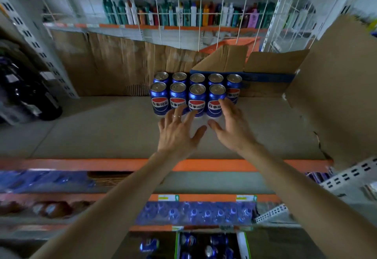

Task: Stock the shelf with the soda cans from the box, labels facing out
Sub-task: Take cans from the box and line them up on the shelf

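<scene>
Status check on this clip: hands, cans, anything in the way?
Left hand open, right hand open, fingertips at front row. Nine cans on shelf, visible labels facing out. More in box below. Nothing blocking.

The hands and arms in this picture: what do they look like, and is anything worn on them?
Both arms are bare, with no sleeves, gloves or watch in view. The left hand wears a thin ring on one finger. The right hand wears nothing visible.

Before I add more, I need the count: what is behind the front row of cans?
Behind the front row stands a back row of five cans; only tops show, except the rightmost's label.
</scene>
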